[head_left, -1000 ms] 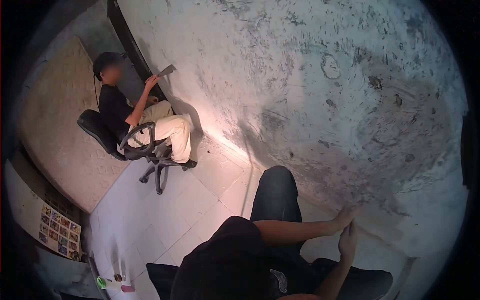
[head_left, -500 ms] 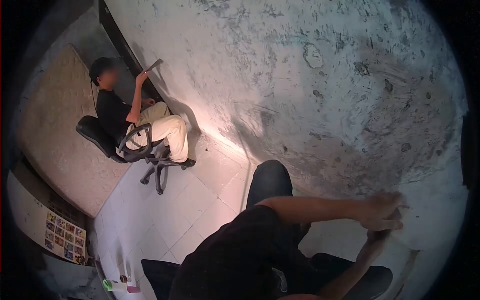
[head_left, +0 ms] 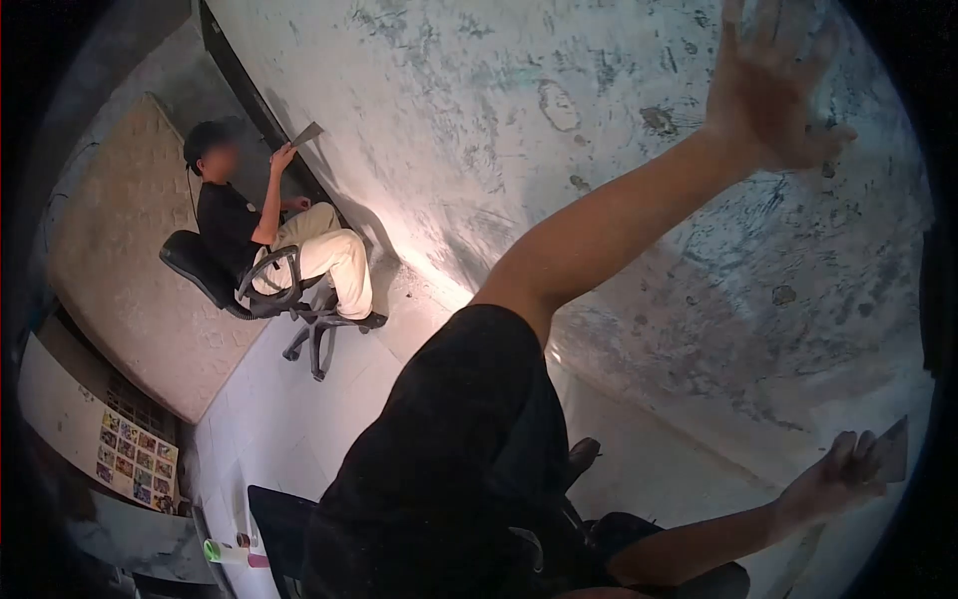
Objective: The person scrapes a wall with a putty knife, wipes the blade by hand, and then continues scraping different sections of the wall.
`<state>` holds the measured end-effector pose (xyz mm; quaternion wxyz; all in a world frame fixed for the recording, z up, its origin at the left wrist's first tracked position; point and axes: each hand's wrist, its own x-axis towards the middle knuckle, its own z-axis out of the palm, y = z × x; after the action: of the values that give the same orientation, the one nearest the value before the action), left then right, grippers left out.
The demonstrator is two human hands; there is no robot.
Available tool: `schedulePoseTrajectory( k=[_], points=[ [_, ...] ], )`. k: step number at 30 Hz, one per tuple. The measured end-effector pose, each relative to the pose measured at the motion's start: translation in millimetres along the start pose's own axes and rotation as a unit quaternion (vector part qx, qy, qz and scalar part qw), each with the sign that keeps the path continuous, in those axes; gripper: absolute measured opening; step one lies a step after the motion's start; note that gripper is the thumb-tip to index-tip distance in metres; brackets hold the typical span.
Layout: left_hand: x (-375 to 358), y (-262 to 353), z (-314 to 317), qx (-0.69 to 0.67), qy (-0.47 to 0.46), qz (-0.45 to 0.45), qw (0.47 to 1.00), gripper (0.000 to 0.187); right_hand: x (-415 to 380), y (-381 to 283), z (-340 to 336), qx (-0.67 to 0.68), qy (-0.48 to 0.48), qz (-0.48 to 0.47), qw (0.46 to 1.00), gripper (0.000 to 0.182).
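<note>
My left hand (head_left: 773, 100) is raised high with its fingers spread, at or close to the rough, patchy wall (head_left: 639, 200). Its fingertips are blurred, and contact with the wall is hard to judge. Lower down, at the right edge of the view, my right hand (head_left: 838, 477) is closed around a scraper (head_left: 891, 454) with a flat, wide blade. The blade points up and to the right, near the lower wall.
Another person (head_left: 230, 220) sits in a black swivel chair (head_left: 205, 275) by the wall, holding up a scraper (head_left: 307, 134). A mattress (head_left: 130, 270) leans behind them. A picture sheet (head_left: 138, 461) and a green-capped bottle (head_left: 225, 551) are at lower left.
My hands were together at the scraper and have parted. The left hand rose to the wall and opened; the right moved right and down with the scraper. The other person has hardly moved.
</note>
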<state>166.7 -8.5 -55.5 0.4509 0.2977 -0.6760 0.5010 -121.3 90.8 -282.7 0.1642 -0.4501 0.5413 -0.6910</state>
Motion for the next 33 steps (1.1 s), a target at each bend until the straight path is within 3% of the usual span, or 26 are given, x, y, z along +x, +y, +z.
schedulePoseTrajectory(
  k=[2,4,6,7,9,12,13,14,15,16,17,18,19,20,21,22,23,24,25,28,31,33],
  points=[
    [-2.9,-0.4,0.7,0.019,-0.016,-0.004,1.000,0.089,5.4,-11.0,11.5,-0.238,0.108,-0.047,0.964,0.050],
    [-2.7,2.2,-2.8,0.044,-0.044,-0.009,0.998,0.087,15.4,-0.1,12.3,-0.215,0.086,-0.062,0.971,0.054],
    [-2.6,5.6,-6.0,0.088,-0.091,-0.022,0.992,0.084,24.6,32.0,14.1,0.060,0.077,-0.015,0.995,0.052],
    [-2.6,5.1,-5.5,0.087,-0.094,-0.021,0.992,0.084,18.7,25.4,19.3,0.060,0.076,-0.011,0.995,0.052],
    [-1.7,2.7,-4.4,0.101,-0.068,0.027,0.992,0.085,2.6,-0.6,34.8,0.049,0.122,0.114,0.985,0.056],
    [2.4,6.2,-4.4,0.198,-0.127,0.027,0.971,0.088,-5.5,47.4,43.7,0.059,0.142,0.150,0.977,0.057],
    [3.0,8.0,-4.1,0.221,-0.143,0.022,0.964,0.090,-9.8,76.1,45.3,0.053,0.113,0.095,0.988,0.055],
    [8.3,20.6,-24.7,0.054,-0.405,-0.312,0.858,0.070,-14.9,107.2,41.5,0.030,0.095,0.042,0.994,0.053],
    [-16.6,-0.5,-14.1,0.129,-0.200,-0.053,0.970,0.047,-16.9,113.9,44.1,0.196,0.107,0.127,0.967,0.045],
    [-12.6,-5.0,-12.7,0.044,-0.202,-0.049,0.977,0.047,-15.7,119.4,48.6,0.247,0.171,0.209,0.931,0.047],
    [-4.5,-7.6,-14.5,0.141,-0.160,0.052,0.975,0.052,-20.2,112.7,49.8,0.228,0.159,0.257,0.925,0.047],
    [-1.0,-9.7,-11.5,0.240,-0.100,0.141,0.955,0.067,-23.8,116.4,55.9,0.309,0.157,0.245,0.906,0.046],
    [-16.8,-29.1,-5.6,0.096,-0.123,-0.035,0.987,0.068,-48.9,143.9,81.1,0.360,0.256,0.122,0.889,0.044],
    [-35.0,-64.2,-5.7,-0.039,-0.164,-0.202,0.965,0.070,-35.1,111.1,77.9,0.156,0.211,0.235,0.936,0.044],
    [-37.7,-125.8,-15.1,0.003,-0.198,-0.099,0.975,0.071,-34.1,81.2,75.8,0.337,0.187,0.265,0.884,0.049],
    [-8.9,-67.4,-8.5,0.100,-0.125,0.001,0.987,0.065,-36.2,88.9,82.0,0.279,0.136,0.222,0.924,0.057],
    [1.0,-124.5,-17.3,0.084,-0.153,0.119,0.977,0.056,-29.5,94.9,82.8,0.296,0.145,0.174,0.928,0.061],
    [3.4,-150.0,-22.8,0.104,-0.160,0.048,0.980,0.056,-22.7,91.0,83.9,0.318,0.131,0.118,0.931,0.065],
    [3.4,-101.5,-12.9,0.090,-0.130,0.046,0.986,0.058,-19.6,95.6,82.8,0.313,0.140,0.127,0.931,0.065],
    [-4.3,-132.3,-30.6,0.167,-0.157,0.104,0.968,0.060,-23.5,113.9,85.1,0.312,0.165,0.146,0.924,0.078],
    [3.4,-25.7,-9.3,0.133,-0.152,0.131,0.971,0.074,-6.4,128.7,83.8,0.238,0.156,0.082,0.955,0.082],
    [7.2,-10.8,0.0,0.103,-0.129,0.160,0.973,0.073,6.7,135.8,75.7,0.198,0.158,0.078,0.964,0.085]
  ],
)
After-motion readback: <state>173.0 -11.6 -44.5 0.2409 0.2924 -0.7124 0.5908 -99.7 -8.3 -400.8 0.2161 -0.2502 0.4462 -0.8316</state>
